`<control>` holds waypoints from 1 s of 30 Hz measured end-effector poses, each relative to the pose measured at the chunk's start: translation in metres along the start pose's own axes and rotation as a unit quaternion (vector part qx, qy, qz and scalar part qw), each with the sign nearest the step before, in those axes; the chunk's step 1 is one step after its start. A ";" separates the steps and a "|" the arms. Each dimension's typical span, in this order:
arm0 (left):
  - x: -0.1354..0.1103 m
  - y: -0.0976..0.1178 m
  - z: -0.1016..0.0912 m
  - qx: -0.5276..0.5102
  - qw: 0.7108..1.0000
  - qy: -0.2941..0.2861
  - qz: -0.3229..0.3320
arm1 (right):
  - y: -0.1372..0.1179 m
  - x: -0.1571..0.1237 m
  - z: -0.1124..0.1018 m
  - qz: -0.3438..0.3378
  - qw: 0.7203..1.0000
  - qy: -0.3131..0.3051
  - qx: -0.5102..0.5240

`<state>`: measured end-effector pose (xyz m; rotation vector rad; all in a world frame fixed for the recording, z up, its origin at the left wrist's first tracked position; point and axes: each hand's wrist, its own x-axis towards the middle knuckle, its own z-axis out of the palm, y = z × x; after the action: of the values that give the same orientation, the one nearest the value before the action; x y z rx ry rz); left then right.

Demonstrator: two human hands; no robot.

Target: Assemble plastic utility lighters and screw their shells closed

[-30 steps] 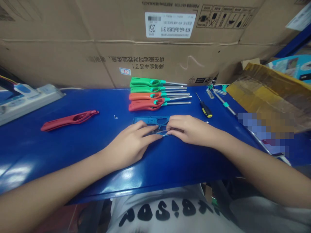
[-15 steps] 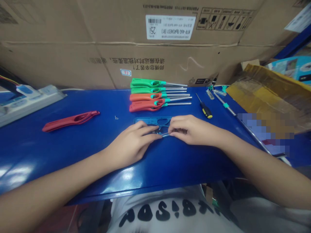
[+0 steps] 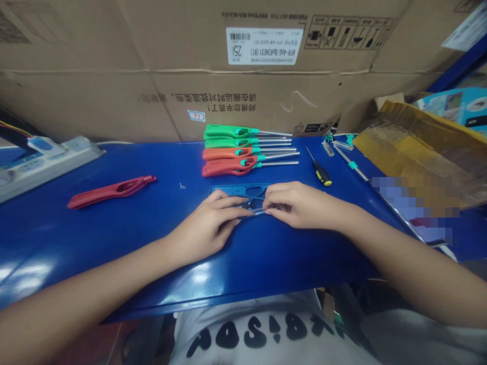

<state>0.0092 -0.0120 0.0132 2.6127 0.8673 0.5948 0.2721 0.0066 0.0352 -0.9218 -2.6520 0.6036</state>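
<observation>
Along the blue table (image 3: 274, 258) lies a blue casing (image 3: 235, 189), pointing right, beyond curled left hand (image 3: 215, 219) and right hand (image 3: 294, 204), grips unclear.

The blue casing (image 3: 235, 189) looks plastic, the tabletop (image 3: 297, 261) glossy.

On the shiny blue surface (image 3: 289, 258) lay lighters (image 3: 223, 153), a red shell (image 3: 108, 193), a blue shell (image 3: 238, 190) and a screwdriver (image 3: 321, 173)
</observation>
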 end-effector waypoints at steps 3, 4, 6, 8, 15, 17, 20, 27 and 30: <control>0.000 0.000 0.001 -0.010 1.000 0.003 -0.005 | -0.001 0.000 0.000 0.001 1.000 -0.002 -0.004; 0.000 0.000 0.001 -0.011 1.000 0.007 -0.003 | -0.001 0.000 0.000 0.000 1.000 -0.002 -0.005; -0.001 -0.001 0.001 -0.012 1.000 0.015 0.005 | -0.001 0.000 -0.001 0.001 1.000 -0.002 -0.006; -0.001 -0.002 0.002 -0.010 1.000 0.022 0.012 | -0.001 -0.001 -0.001 0.002 1.000 -0.002 -0.005; -0.002 -0.001 0.004 -0.013 1.000 0.018 0.005 | -0.001 -0.001 0.000 0.000 1.000 0.001 -0.009; -0.001 0.000 0.004 -0.010 1.000 0.015 0.000 | -0.002 -0.001 0.000 0.003 1.000 0.000 -0.014; -0.001 0.001 0.005 -0.005 1.000 0.013 -0.002 | -0.002 -0.001 -0.001 0.006 1.000 -0.003 -0.016; -0.002 -0.001 0.004 -0.013 0.999 0.036 0.004 | -0.003 -0.002 -0.005 -0.008 1.000 -0.018 -0.010; -0.002 -0.003 0.004 -0.015 0.999 0.051 0.009 | -0.001 -0.003 -0.005 -0.009 1.000 -0.024 -0.013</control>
<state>0.0079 -0.0121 0.0080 2.5854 0.8592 0.7447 0.2756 0.0060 0.0397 -0.9016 -2.7138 0.5952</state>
